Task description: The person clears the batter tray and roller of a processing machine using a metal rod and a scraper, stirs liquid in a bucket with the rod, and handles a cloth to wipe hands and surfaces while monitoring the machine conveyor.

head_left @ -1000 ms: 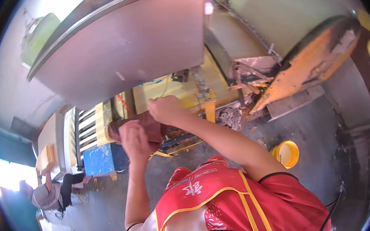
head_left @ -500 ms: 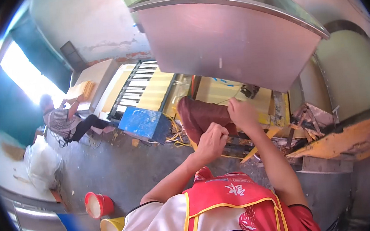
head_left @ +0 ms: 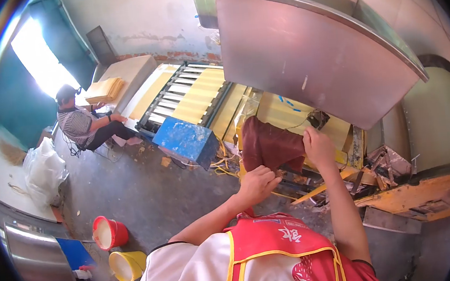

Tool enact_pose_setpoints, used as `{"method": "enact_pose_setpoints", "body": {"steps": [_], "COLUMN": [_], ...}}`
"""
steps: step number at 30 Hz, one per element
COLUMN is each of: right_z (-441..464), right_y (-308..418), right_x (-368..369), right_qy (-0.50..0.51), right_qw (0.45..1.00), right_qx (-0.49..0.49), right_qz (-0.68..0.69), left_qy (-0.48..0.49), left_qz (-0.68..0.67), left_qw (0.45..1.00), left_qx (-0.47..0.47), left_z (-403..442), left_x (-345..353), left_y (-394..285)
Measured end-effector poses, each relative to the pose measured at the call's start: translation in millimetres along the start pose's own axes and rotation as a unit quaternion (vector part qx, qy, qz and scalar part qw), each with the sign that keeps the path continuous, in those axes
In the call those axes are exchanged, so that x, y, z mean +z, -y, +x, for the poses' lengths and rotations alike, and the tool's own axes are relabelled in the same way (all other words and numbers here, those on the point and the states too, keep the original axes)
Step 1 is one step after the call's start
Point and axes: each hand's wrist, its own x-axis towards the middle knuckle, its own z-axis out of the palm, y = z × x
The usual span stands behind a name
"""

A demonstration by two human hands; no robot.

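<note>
A dark maroon cloth (head_left: 269, 143) hangs spread between my two hands, in front of the machine. My left hand (head_left: 259, 184) is closed on its lower edge. Higher up and to the right, my right hand (head_left: 318, 146) grips the cloth's right edge with curled fingers. Behind the cloth lies the yellowish bed of the machine (head_left: 281, 109), with small blue pieces on it. The cloth hides part of that bed and of the frame below.
A large metal hopper (head_left: 308, 53) overhangs the machine. Left are a roller conveyor (head_left: 189, 93), a blue box (head_left: 185, 141) and a seated person (head_left: 87, 120) by folded yellow sheets (head_left: 105, 90). Red (head_left: 116, 233) and yellow (head_left: 134, 266) buckets stand on the floor; a big roller (head_left: 437, 116) is right.
The cloth is spread wider, and my right hand has moved right and down. My view has shifted. The seated person's hand has come away from the yellow sheets.
</note>
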Motion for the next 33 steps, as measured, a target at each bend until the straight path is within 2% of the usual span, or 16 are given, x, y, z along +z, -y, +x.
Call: {"method": "enact_pose_setpoints", "body": {"steps": [8,15,18,21,23,24,29,31,33], "right_z": [1,3,3,2,2,2,0,0,-2], "right_y": [-1,-1,-1,0,2,3,1,3,2], "right_x": [4,7,7,6,6,7,3,-1,-1], "right_qy": [-0.005,-0.021,-0.017,-0.02,-0.033,-0.031,-0.013,-0.011,-0.023], "right_qw": [1.0,0.999,1.0,0.999,0.999,0.999,0.999,0.999,1.0], "right_qx": [0.001,-0.014,-0.01,-0.008,-0.005,-0.004,0.008,0.01,0.002], "right_qz": [-0.027,-0.02,-0.021,-0.026,-0.027,-0.037,-0.05,-0.029,-0.006], "left_qy": [0.029,0.048,0.058,0.102,0.197,0.163,0.187,0.181,0.177], "left_qz": [0.004,0.013,-0.014,-0.042,-0.074,-0.073,-0.08,-0.081,-0.104], "left_qw": [0.996,0.996,0.991,0.981,0.948,0.959,0.96,0.956,0.961], "left_qx": [-0.082,-0.067,-0.122,-0.161,-0.239,-0.221,-0.191,-0.218,-0.183], "left_z": [-43,-74,-98,-117,-123,-135,-130,-121,-114], "left_x": [6,7,18,18,15,27,35,37,44], "left_y": [34,57,70,78,79,89,84,72,59]}}
